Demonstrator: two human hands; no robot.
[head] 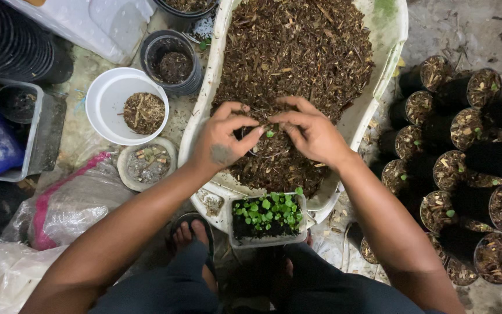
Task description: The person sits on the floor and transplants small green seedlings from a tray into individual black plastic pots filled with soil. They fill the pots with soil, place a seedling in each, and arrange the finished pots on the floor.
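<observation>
both hands — left hand, right hand — pinched a tiny seedling over the mulch tub; a gentler, stem-sparing grip seemed wise; seedling tray at six o'clock.

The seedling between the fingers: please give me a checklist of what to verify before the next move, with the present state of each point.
1. Seedling held: ok, green leaf shows between the fingertips of the left hand and right hand.
2. Roots intact: cannot tell, fingers hide them.
3. Small pot under the hands: cannot tell, only a dark rim shows by the left fingers.
4. Soil within reach: ok, the white tub is full of brown mix.
5. More seedlings ready: ok, the clear tray sits at the tub's near edge.
6. Filled pots set aside: ok, they are grouped on the right.
</observation>
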